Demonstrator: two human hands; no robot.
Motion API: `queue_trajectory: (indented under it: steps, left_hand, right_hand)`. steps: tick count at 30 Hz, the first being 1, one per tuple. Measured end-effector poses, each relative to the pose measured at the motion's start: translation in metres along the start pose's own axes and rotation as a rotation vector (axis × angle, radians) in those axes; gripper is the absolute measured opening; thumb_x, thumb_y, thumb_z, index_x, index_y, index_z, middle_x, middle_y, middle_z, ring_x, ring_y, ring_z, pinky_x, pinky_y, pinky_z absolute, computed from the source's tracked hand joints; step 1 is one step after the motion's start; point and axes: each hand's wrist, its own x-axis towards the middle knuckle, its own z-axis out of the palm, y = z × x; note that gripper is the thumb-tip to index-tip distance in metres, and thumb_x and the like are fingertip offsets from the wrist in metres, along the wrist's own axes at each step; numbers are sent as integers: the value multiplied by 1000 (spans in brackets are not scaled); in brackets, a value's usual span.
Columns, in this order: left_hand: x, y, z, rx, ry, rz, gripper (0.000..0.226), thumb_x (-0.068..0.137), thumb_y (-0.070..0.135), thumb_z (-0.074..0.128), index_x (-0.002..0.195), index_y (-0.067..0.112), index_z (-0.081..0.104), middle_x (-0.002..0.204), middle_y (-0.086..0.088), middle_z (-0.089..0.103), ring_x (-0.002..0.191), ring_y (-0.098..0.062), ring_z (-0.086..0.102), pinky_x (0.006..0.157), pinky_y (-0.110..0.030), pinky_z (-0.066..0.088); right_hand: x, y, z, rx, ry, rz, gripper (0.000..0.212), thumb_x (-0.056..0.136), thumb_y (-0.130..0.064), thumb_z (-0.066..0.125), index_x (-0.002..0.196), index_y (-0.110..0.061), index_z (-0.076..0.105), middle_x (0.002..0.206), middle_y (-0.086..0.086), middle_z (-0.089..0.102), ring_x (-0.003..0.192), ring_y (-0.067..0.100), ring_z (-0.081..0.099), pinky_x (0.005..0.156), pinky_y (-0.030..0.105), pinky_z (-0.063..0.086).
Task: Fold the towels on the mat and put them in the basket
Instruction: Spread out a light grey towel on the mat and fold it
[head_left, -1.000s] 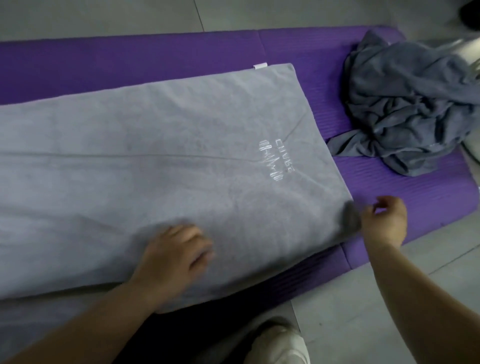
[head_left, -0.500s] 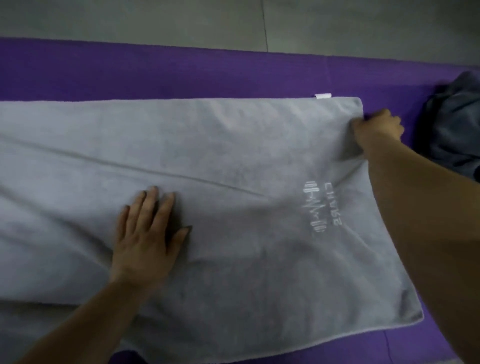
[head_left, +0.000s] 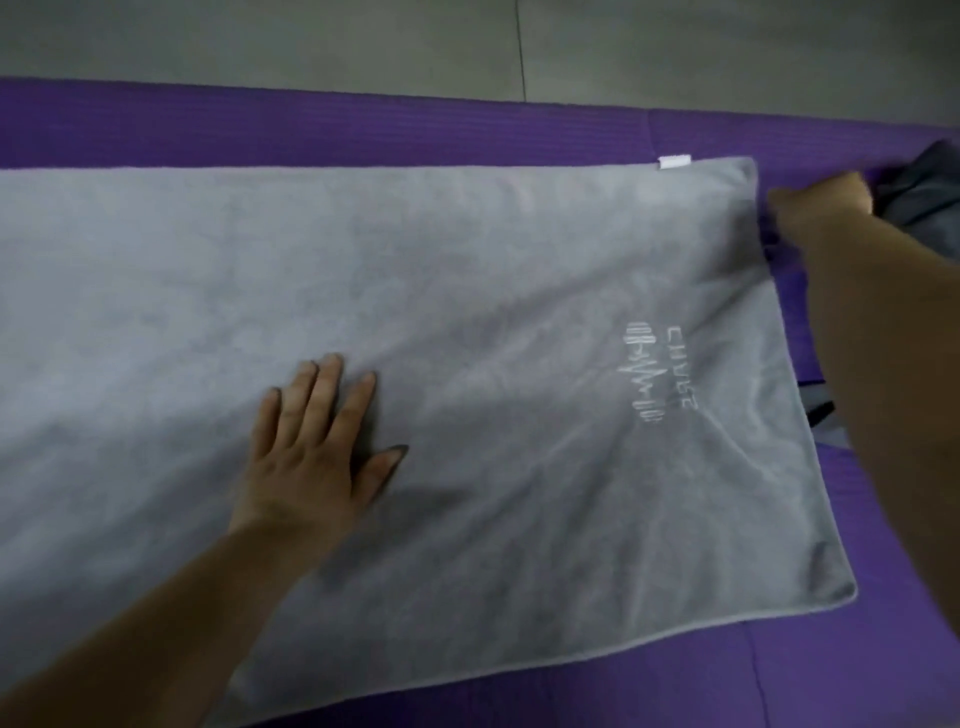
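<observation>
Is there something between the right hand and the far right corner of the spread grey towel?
Nothing visible. The right hand is just beside that corner of the towel, with only bare purple mat between.

text log | white embroidered lettering (head_left: 681, 366) on the grey towel (head_left: 467, 312), near its right end, turned sideways; I can't read the word for sure | stitched waveform-like emblem (head_left: 645, 379) just beside it, no letters | white tag (head_left: 674, 161) on the towel's far edge, no print I can read

We see a grey tiled floor (head_left: 311, 47) along the top, with one thin dark joint (head_left: 521, 57) running away from us. The light is dim.
</observation>
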Motion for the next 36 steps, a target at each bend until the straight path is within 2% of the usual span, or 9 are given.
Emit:
queue_trajectory:
  steps: [2, 5, 11, 19, 24, 27, 30, 33, 36]
  left_hand:
    - [0, -1, 3, 16, 16, 13, 69, 92, 60, 8, 132, 11, 35, 132, -25, 49, 124, -32, 27, 112, -28, 1]
    - [1, -3, 6, 55, -16, 31, 73, 92, 60, 9, 130, 8, 43, 130, -26, 50, 123, -33, 30, 107, -32, 8]
    - [-18, 8, -6, -14, -49, 254, 62, 94, 54, 10, 127, 11, 40, 128, -25, 51, 131, -32, 21, 113, -27, -7]
    - [-49, 35, 6, 24, -161, 608, 59, 95, 53, 6, 128, 17, 39, 136, -8, 44, 144, -16, -3, 110, -36, 8]
    - [-22, -6, -28, 28, -204, 835, 64, 69, 56, 33, 121, 22, 44, 117, -7, 65, 115, -18, 41, 95, -27, 28]
    - [-18, -61, -76, 110, -286, 750, 68, 70, 56, 28, 128, 23, 41, 125, -2, 60, 115, -13, 54, 91, -18, 42]
    - [-38, -145, -119, 136, -351, 555, 88, 59, 63, -1, 142, 36, 6, 146, 15, 8, 132, 2, 18, 107, -16, 20]
    - [-76, -224, -142, 128, -301, 202, 66, 76, 60, 27, 127, 24, 50, 126, -1, 58, 107, -13, 62, 84, -26, 50]
    - [-127, -282, -140, 4, -250, -183, 63, 82, 46, 49, 135, 12, 43, 136, -13, 48, 122, -31, 51, 100, -39, 40]
  right_hand:
    - [-20, 9, 4, 46, -41, 10, 39, 93, -23, 40, 75, 11, 43, 104, 32, 55, 120, 36, 45, 95, 30, 28]
    - [-61, 43, 16, 181, 4, -2, 35, 92, -12, 47, 123, 4, 47, 123, 24, 54, 115, 34, 50, 89, 26, 32]
    - [-187, 142, 32, 88, 214, 76, 47, 76, -25, 53, 107, 9, 59, 106, 34, 55, 105, 45, 48, 90, 39, 30]
    - [-229, 182, 25, 178, -26, 434, 27, 92, -8, 48, 110, 11, 53, 109, 31, 57, 102, 42, 53, 70, 33, 31]
    - [-238, 166, 14, 61, -5, 461, 47, 84, -12, 61, 125, 5, 46, 121, 33, 50, 113, 44, 47, 90, 44, 38]
    - [-242, 121, 6, -170, 141, 197, 52, 80, -9, 66, 126, 7, 46, 125, 37, 43, 116, 50, 39, 97, 51, 31]
    - [-245, 50, 17, -322, 33, -242, 54, 74, -3, 71, 123, 6, 52, 128, 32, 47, 115, 51, 44, 98, 55, 35]
    - [-250, -27, 36, -555, -197, -745, 78, 50, -19, 89, 119, -5, 56, 122, 23, 58, 103, 39, 62, 83, 47, 53]
    - [-275, -102, 63, -642, -229, -1079, 83, 25, -37, 92, 101, -13, 68, 98, 15, 71, 77, 26, 72, 55, 33, 55]
